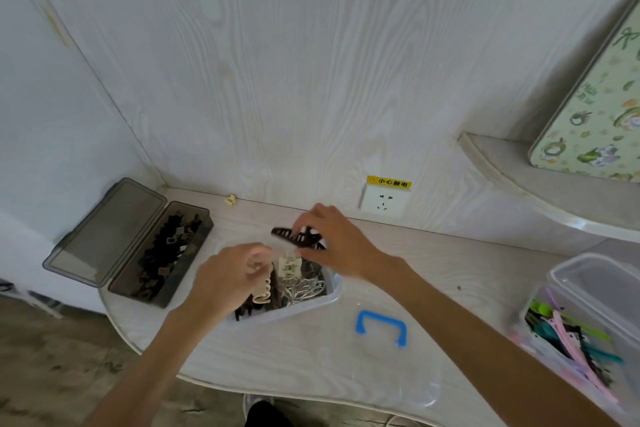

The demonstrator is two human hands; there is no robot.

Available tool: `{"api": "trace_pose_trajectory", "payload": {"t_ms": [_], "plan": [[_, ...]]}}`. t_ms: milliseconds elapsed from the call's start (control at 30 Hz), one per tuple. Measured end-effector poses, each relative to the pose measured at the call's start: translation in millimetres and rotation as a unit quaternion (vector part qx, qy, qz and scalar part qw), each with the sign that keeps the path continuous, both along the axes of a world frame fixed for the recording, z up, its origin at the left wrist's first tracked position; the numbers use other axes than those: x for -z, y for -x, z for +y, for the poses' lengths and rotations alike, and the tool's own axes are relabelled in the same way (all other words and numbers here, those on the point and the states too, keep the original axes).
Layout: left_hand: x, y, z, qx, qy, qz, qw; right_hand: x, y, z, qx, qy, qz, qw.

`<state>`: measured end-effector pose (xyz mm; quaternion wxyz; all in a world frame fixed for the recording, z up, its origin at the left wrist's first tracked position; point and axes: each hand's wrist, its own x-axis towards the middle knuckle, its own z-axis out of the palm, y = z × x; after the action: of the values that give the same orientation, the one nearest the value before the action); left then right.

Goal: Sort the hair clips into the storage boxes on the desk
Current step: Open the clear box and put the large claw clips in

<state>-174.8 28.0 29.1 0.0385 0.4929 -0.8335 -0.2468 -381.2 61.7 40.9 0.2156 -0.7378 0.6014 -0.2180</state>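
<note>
Clips fill the clear bin (330, 300) at desk centre, a mixed heap of black, cream and metallic pieces. Right hand (332, 243) pinches a black claw clip (294, 236) just above the bin's far rim, fingers closed on its right end; its long axis runs from 10 o'clock to 4 o'clock, and the free end points toward 10 o'clock. Left hand (228, 274) is inside the bin at its near-left side, fingers curled around a cream clip (263, 291); the grip is blurred but appears firm. The hands are close together but not touching. The grey box (162, 253), lid open, lies at 9 o'clock from the bin and already holds dark clips. The clear box (588, 315) at 3 o'clock holds long coloured clips. Judgement: the black clip belongs in the grey box, which lies to the left, across the left hand's position; the right hand must pass over or behind it. The left hand is nearer that box. A blue handle (381, 326) lies on the desk (311, 364) at 5 o'clock of the bin. One small cream clip (230, 200) sits alone by the wall.
</note>
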Motion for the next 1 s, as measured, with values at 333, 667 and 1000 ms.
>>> {"api": "trace_pose_trajectory", "payload": {"t_ms": [333, 667, 1000], "plan": [[4, -56, 15, -0.173, 0.034, 0.042, 0.983, 40, -27, -29, -0.113, 0.127, 0.292, 0.941], [20, -47, 14, -0.221, -0.143, 0.032, 0.964, 48, -15, 5, -0.056, 0.054, 0.156, 0.985], [13, 7, -22, -0.172, -0.029, 0.043, 0.984, 78, 93, 108, 0.42, -0.018, 0.044, 0.906]]}}
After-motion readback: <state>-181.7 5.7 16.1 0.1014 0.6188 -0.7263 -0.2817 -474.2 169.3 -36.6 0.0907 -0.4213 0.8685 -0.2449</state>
